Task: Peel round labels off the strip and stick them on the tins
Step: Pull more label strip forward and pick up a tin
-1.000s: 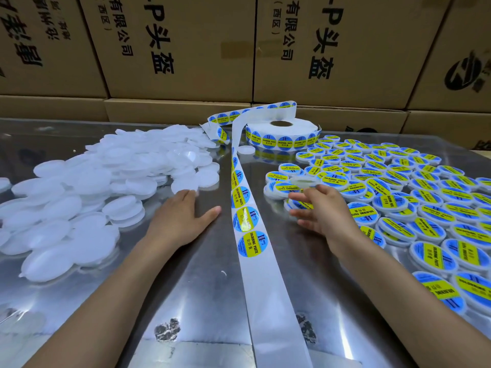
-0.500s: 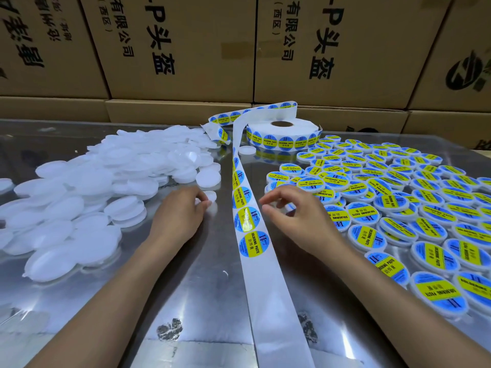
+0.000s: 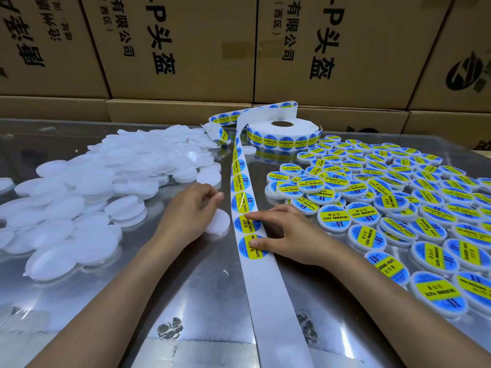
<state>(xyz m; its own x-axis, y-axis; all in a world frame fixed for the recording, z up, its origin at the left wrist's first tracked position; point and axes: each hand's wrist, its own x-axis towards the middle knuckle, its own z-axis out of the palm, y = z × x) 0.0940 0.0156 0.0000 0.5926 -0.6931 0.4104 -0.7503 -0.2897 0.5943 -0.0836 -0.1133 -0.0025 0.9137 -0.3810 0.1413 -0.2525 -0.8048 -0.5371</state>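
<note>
Right hand (image 3: 289, 235) lay across the strip (image 3: 261, 288), fingers nearly straight; index tip sat on the second-last label (image 3: 245, 223), thumb tip on the last label (image 3: 252, 247) nearest the person; nothing lifted or pinched yet, so call it a flat press, no real hold. Left hand (image 3: 190, 213) was just left of that contact, across the strip edge, fingers curled over a blank tin (image 3: 219, 221) on the table (image 3: 186, 301); the tin poked out from under the fingertips; whether it was clamped or merely covered, cannot tell. Pile of blank tins (image 3: 93, 187) spread further left of that hand; labelled tins (image 3: 398, 208) sat right of the right hand; roll (image 3: 283, 132) lay well beyond both hands, strip running from it back under the fingers.

Judged step: starting the peel of the last label. To do it well: catch the label edge with the thumb, curl the backing away instead of tugging the sticker, keep the index pinning the strip so it didn't slide; bring the blank tin close beside the strip and lay the label centred, pressing from the middle out.
</note>
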